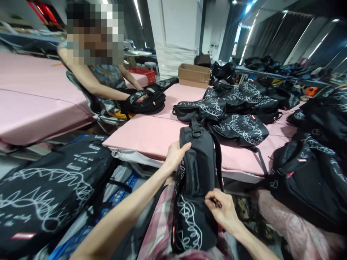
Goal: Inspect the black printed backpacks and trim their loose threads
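A black backpack (195, 180) with white scribble print stands upright on my lap, its top leaning against the pink table (151, 135). My left hand (175, 153) grips its upper left side, fingers curled over the edge. My right hand (221, 209) is closed in a pinch at the bag's lower right side, on what looks like a zipper pull or small part I cannot make out. A black strap (218, 159) runs down the bag's right edge.
Several more printed black backpacks (238, 115) are piled on the table and to the right (309, 173). A large one (48, 187) lies at my left over a blue crate (121, 191). A seated person (108, 83) across the table handles another bag (146, 101). A cardboard box (193, 75) stands behind.
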A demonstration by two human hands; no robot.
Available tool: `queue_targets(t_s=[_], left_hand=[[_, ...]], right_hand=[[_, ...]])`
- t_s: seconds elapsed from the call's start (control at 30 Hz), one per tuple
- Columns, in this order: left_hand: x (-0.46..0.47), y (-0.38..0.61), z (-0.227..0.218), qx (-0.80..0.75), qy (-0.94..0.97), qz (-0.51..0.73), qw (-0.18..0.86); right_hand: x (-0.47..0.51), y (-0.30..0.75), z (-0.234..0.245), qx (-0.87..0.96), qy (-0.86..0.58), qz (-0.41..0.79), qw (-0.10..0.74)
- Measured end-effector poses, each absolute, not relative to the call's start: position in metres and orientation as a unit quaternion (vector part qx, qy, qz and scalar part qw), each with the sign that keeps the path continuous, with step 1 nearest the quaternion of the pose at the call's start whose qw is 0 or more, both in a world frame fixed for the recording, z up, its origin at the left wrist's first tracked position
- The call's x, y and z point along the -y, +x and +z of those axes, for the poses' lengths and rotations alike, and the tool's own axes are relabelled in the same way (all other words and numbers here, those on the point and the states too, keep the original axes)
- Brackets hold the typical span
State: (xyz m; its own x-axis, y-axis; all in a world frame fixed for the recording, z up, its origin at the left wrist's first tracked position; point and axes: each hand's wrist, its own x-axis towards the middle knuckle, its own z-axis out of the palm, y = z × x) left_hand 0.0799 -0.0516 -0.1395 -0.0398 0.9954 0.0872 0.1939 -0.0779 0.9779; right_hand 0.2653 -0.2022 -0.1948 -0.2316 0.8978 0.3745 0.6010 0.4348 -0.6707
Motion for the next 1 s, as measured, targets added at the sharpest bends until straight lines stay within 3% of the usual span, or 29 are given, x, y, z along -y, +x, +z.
queue_targets(t_s=[0.1, 0.23, 0.37, 0.53, 0.7, 1.0], left_hand=[[0.093, 0.078, -0.082, -0.484, 0.584, 0.519, 0.394], [0.125, 0.077, -0.029, -0.483, 0.635, 0.549, 0.252], [0.114, 0.083, -0.061, -0.51, 0.664, 0.491, 0.242], [0.099, 0.091, -0.097, -0.512, 0.687, 0.449, 0.254], [0.106, 0.097, -0.084, -0.508, 0.698, 0.437, 0.252], [0.099, 0.099, -0.086, -0.512, 0.713, 0.433, 0.206]], right_hand=[[0.213, 0.271, -0.171, 0.787, -0.432, 0.173, 0.406], [0.199, 0.276, -0.153, 0.818, -0.365, 0.145, 0.42], [0.165, 0.295, -0.138, 0.785, -0.385, 0.184, 0.45], [0.129, 0.311, -0.07, 0.707, -0.461, 0.038, 0.535], [0.108, 0.289, -0.02, 0.72, -0.519, 0.012, 0.461], [0.111, 0.298, -0.017, 0.72, -0.539, -0.015, 0.438]])
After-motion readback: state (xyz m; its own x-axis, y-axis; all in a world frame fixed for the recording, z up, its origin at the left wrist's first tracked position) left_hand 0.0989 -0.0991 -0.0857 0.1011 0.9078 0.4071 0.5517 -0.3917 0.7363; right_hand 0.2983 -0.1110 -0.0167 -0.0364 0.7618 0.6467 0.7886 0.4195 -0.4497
